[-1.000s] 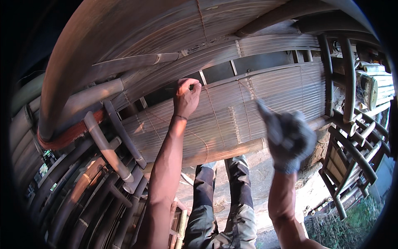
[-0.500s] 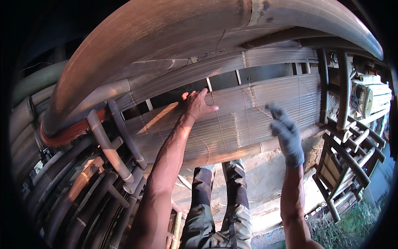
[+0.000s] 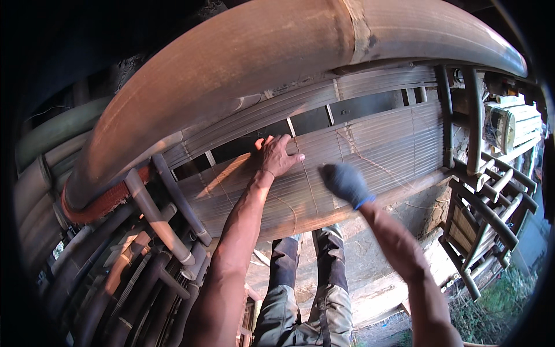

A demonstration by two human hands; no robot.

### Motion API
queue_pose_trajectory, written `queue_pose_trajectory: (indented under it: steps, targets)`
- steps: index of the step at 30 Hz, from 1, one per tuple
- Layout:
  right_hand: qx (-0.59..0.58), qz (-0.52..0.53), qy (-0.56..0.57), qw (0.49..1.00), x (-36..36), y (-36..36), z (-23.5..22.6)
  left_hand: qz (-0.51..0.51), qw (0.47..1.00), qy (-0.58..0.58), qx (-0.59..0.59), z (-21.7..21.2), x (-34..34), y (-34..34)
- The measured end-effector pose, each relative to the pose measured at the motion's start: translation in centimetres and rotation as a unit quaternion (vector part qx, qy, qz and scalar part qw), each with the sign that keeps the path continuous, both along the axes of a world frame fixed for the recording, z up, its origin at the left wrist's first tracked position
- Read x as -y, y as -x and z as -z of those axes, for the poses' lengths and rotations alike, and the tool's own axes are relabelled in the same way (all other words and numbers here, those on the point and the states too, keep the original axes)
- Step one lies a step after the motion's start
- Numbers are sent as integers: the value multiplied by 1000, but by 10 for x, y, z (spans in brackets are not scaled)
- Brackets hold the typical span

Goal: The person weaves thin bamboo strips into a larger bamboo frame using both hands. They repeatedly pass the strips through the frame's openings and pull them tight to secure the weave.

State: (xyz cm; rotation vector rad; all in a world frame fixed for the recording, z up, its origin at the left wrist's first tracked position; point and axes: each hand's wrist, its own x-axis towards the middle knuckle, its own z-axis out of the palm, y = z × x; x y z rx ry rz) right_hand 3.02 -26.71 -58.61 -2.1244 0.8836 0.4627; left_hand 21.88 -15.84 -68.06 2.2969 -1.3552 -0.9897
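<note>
A: Where is the panel point(image 3: 387, 139) found?
B: In front of the body, stretched between a left post point(image 3: 182, 196) and a right post point(image 3: 445, 115). It is made of thin slats, crossed by lines of cord. Its lower edge is bordered by a rail point(image 3: 300, 224); below that, the legs point(image 3: 335, 301) are seen.

A: How is the left hand point(image 3: 276, 156) placed?
B: Bare, laid at the panel's upper edge. Thumb and fingers are held well apart: the thumb is pointed right across the slats, the fingers are bent at the edge, beside the dark gap point(image 3: 364, 110). How hard the slats are pressed cannot be told.

A: And the right hand point(image 3: 346, 184)?
B: Covered by a grey glove with a blue cuff, and blurred. It is held before the panel's lower middle. Whether its grip is apart, together or clamped on something cannot be told, nor whether the slats are touched. Near it, a loose cord point(image 3: 359, 154) is slanted down to the right.

A: Surroundings?
B: The top is spanned by a thick pole point(image 3: 260, 63), wrapped in red near its left end. A chair frame point(image 3: 480, 214) is seen at far right.
</note>
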Motion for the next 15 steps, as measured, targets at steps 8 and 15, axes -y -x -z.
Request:
queue_pose_trajectory:
  steps: [8,15]
  targets:
    - [25,229,-190,954,-8,34,4,22,1000,-10,-12,-10,7,0]
    - [176,657,-371,632,-45,64,2,22,996,-64,49,-22,16,4]
